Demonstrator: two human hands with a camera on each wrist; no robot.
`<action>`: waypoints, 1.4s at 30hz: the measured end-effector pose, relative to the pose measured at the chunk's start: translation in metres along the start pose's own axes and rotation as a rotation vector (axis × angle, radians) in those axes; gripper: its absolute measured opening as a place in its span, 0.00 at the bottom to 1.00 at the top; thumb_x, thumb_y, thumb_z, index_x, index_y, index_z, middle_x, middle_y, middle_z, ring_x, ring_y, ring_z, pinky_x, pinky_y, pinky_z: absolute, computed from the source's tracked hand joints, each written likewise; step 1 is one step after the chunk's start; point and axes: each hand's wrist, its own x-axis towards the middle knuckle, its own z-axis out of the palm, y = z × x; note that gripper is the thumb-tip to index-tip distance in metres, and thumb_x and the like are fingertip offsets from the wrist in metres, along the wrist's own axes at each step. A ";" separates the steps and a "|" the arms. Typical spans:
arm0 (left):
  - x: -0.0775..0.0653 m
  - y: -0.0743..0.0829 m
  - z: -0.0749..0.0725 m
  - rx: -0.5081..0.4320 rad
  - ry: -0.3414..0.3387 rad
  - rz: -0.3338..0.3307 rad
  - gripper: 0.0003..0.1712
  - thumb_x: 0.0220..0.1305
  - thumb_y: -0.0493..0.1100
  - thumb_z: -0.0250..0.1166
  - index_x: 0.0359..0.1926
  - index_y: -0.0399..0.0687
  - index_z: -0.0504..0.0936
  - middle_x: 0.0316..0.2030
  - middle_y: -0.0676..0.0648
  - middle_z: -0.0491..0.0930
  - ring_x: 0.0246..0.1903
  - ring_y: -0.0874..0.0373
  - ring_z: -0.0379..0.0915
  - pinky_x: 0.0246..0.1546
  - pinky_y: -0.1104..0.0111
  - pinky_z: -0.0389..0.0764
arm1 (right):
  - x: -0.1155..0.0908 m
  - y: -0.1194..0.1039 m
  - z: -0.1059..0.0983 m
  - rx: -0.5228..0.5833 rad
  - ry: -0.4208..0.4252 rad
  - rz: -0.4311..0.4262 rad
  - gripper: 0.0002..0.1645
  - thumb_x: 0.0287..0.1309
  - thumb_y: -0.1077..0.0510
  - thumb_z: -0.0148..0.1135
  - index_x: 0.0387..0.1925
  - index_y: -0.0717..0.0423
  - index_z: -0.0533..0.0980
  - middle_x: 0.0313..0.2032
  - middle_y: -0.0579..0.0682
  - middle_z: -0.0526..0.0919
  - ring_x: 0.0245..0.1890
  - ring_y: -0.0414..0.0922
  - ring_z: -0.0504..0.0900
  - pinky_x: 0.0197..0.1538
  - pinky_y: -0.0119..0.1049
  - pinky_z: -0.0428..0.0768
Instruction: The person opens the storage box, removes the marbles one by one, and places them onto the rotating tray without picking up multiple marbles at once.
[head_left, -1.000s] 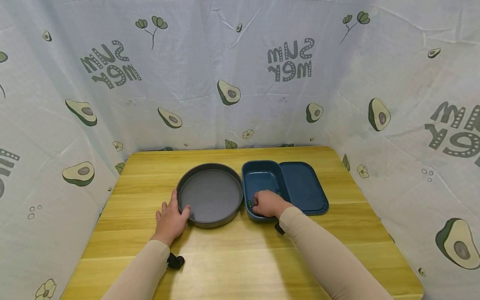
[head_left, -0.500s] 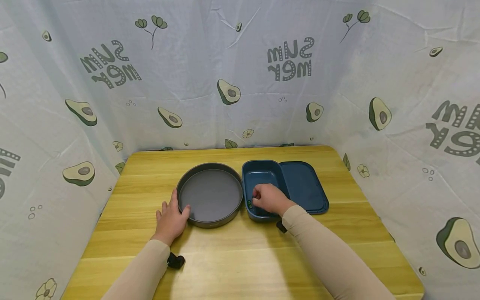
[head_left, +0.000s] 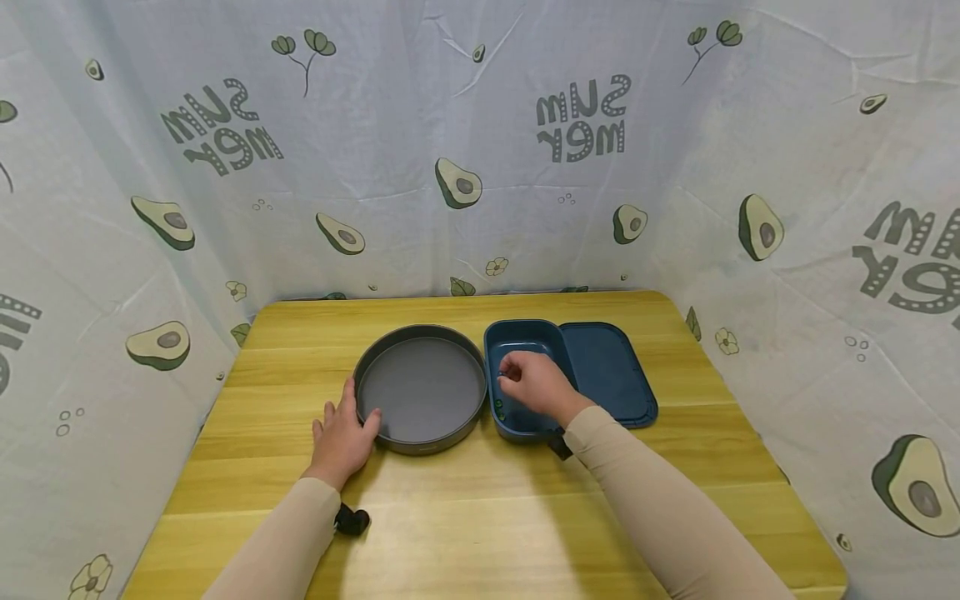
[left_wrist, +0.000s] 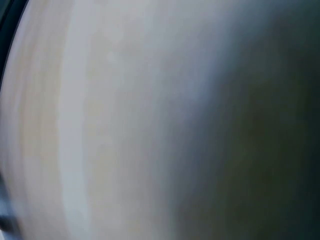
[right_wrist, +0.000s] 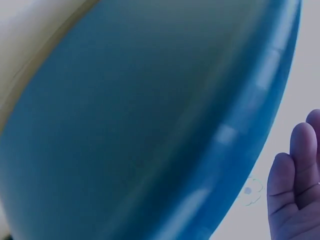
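In the head view, my left hand rests with spread fingers against the near left rim of a round dark grey cake pan. My right hand is over the blue rectangular box, thumb and fingertips together, pinching a small dark marble that is barely visible. Small green marbles lie in the box's near left corner. Part of the box floor is hidden by that hand. The right wrist view shows the box's blue wall and curled fingers; the left wrist view is blurred.
The blue lid lies flat against the box's right side. Pan and box stand side by side on a wooden table. A patterned cloth hangs behind and around the table.
My right hand has risen from the box's near part and moved slightly away from me, a small marble between its fingertips. The left hand and the pan have stayed put.
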 end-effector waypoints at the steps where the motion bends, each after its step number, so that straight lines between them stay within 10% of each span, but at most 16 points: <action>1: 0.000 0.000 -0.001 0.000 0.000 0.001 0.50 0.79 0.60 0.52 0.86 0.51 0.33 0.82 0.33 0.52 0.81 0.24 0.34 0.76 0.27 0.31 | 0.000 -0.002 0.000 0.007 0.009 -0.002 0.05 0.70 0.55 0.67 0.43 0.51 0.82 0.37 0.45 0.86 0.36 0.40 0.80 0.43 0.40 0.83; 42: -0.001 0.001 -0.002 -0.010 -0.005 0.001 0.51 0.79 0.60 0.52 0.87 0.52 0.33 0.83 0.34 0.52 0.81 0.24 0.34 0.76 0.27 0.31 | 0.030 -0.063 0.039 0.126 0.026 -0.051 0.08 0.71 0.56 0.66 0.47 0.52 0.85 0.41 0.47 0.88 0.38 0.41 0.84 0.38 0.35 0.84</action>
